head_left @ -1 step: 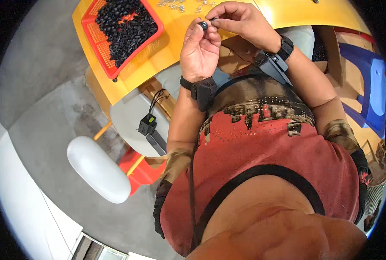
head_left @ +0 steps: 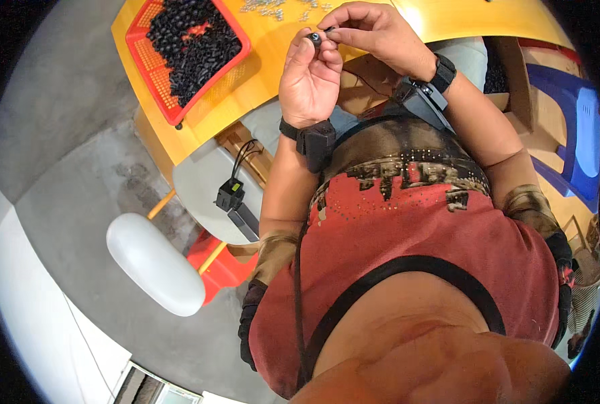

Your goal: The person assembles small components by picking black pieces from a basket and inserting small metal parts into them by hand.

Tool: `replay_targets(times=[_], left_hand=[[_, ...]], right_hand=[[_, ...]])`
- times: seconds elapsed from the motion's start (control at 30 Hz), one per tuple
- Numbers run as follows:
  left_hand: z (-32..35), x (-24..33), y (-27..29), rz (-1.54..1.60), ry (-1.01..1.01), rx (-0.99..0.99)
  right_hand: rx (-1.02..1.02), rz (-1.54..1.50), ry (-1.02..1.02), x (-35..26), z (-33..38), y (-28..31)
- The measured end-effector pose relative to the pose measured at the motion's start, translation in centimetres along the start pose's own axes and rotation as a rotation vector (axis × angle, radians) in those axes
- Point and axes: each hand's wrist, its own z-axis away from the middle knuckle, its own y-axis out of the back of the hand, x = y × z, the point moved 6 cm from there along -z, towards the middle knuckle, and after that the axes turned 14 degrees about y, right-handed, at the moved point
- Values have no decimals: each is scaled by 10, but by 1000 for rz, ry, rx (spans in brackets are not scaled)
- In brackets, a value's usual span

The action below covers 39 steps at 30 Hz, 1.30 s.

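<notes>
Both hands, left hand [head_left: 309, 75] and right hand [head_left: 373, 32], are pinching a small black part [head_left: 315, 38], likely light, stiff, easily dropped, best gripped at its sides.

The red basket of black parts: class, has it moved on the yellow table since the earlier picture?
No. The red basket sits at the same corner of the yellow table in both pictures.

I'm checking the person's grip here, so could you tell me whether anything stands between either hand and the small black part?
Nothing visible does. The left hand and right hand both pinch the small black part directly with their fingertips, above the yellow table.
</notes>
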Motion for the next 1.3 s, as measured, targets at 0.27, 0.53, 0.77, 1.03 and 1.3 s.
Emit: replay_targets(times=[0.27,0.53,0.77,1.03,1.3], left_hand=[[-7,-12,3,-11,74,18],[-9,-14,3,-19,71,33],[-7,-13,6,-39,73,59],[-10,-16,8,-43,89,102],[-15,-18,7,-57,99,114]], right_hand=[[64,-51,-23,10,8,34],[115,-155,-1,14,12,41],[89,36,-71,11,14,38],[94,-108,-23,18,18,44],[-31,-256,174,9,14,35]])
